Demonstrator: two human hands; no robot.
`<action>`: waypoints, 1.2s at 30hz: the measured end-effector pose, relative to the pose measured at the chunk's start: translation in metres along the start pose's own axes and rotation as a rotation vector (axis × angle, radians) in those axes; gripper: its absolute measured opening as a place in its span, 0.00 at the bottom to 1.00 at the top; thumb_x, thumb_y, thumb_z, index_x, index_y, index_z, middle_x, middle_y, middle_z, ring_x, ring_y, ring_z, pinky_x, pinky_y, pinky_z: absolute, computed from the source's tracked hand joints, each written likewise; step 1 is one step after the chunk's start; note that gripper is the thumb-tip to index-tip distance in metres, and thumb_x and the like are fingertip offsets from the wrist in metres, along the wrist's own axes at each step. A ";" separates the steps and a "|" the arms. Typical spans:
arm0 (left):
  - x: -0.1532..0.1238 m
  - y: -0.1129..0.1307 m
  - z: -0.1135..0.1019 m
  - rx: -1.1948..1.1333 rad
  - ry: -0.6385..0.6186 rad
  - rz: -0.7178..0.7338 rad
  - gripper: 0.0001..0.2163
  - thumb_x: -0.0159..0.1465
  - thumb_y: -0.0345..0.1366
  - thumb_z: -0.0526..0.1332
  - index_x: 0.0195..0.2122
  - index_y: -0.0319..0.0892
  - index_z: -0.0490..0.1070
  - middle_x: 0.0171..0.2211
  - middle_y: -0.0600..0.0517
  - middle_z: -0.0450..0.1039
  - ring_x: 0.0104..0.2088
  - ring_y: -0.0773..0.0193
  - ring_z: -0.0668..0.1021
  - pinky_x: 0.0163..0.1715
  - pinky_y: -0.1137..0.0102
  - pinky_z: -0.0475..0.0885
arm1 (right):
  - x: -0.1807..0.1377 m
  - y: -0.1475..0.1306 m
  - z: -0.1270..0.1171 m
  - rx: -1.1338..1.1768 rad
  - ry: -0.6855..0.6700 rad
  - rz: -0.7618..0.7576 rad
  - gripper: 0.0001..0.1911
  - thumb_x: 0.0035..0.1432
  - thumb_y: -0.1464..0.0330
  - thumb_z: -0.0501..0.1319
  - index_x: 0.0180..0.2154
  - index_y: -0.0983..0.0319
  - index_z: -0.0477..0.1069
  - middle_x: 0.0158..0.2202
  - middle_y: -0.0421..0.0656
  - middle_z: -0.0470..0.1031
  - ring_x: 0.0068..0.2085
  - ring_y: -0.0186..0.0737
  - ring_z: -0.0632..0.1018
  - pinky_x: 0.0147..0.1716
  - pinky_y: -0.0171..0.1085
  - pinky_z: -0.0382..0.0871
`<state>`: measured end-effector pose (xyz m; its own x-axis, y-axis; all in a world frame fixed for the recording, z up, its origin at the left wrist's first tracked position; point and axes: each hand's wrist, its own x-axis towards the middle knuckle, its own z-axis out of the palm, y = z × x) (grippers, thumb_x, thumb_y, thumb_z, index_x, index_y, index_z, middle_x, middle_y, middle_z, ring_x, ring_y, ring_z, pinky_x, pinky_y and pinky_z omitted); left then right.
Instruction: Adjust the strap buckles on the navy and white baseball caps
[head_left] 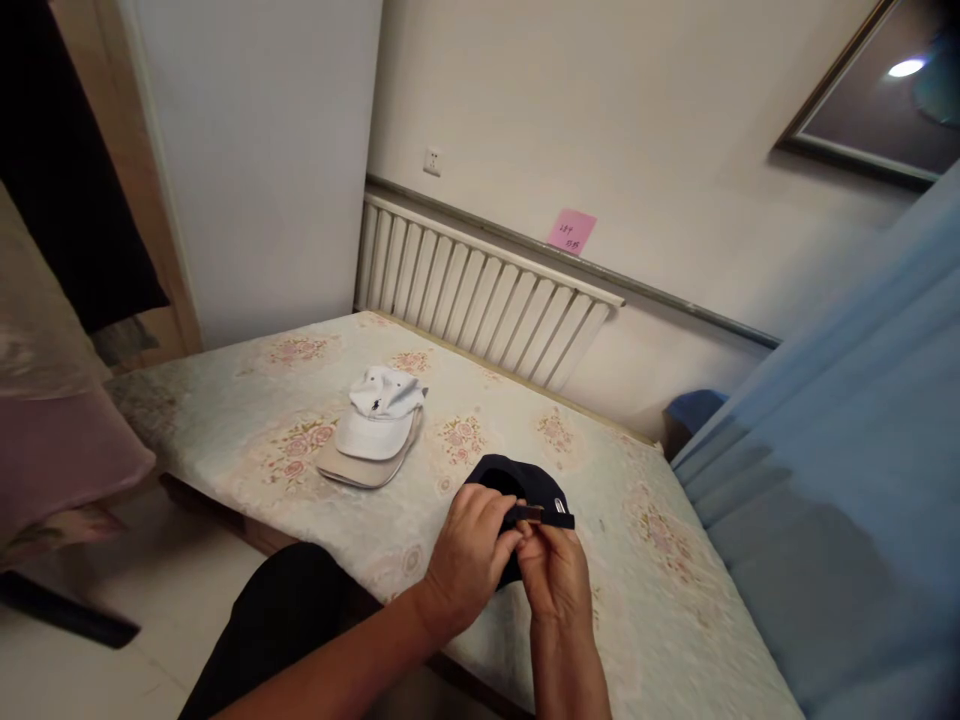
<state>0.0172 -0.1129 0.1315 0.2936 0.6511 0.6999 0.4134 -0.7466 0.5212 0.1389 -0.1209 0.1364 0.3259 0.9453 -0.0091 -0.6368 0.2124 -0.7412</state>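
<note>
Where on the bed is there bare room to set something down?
The pale floral bedspread is bare between the white cloth cap and ribbed white radiator, and between the navy cloth cap and blue curtain. It is crowded where the white cap overlaps a beige brimmed cap, and where the left hand and right hand hold the navy cap's black strap.

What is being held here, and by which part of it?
A dark cap, by its strap: the left grip and right grip both have fingers on it, close together.
</note>
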 end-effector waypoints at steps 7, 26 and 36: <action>0.036 0.019 -0.004 0.049 -0.242 0.008 0.10 0.61 0.30 0.55 0.43 0.42 0.71 0.39 0.49 0.69 0.42 0.58 0.67 0.45 0.61 0.65 | -0.003 0.006 -0.002 -0.014 0.048 -0.051 0.12 0.36 0.76 0.66 0.28 0.63 0.71 0.26 0.37 0.74 0.30 0.31 0.73 0.29 0.29 0.68; 0.052 0.018 -0.002 0.080 -0.385 0.030 0.07 0.61 0.30 0.53 0.27 0.41 0.68 0.30 0.51 0.67 0.36 0.62 0.67 0.37 0.68 0.63 | -0.013 0.009 -0.008 -0.227 0.029 -0.004 0.09 0.42 0.67 0.68 0.23 0.65 0.71 0.22 0.40 0.73 0.25 0.31 0.71 0.25 0.31 0.65; 0.051 0.019 -0.001 0.183 -0.385 0.084 0.07 0.61 0.31 0.53 0.27 0.41 0.67 0.30 0.51 0.68 0.35 0.62 0.67 0.39 0.66 0.62 | -0.011 0.016 -0.016 -0.455 0.016 -0.069 0.16 0.44 0.62 0.66 0.17 0.65 0.67 0.16 0.38 0.67 0.19 0.30 0.64 0.19 0.31 0.56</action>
<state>0.0387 -0.0938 0.1773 0.6186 0.6180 0.4852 0.5097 -0.7856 0.3507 0.1366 -0.1322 0.1140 0.3703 0.9279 0.0432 -0.2430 0.1416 -0.9596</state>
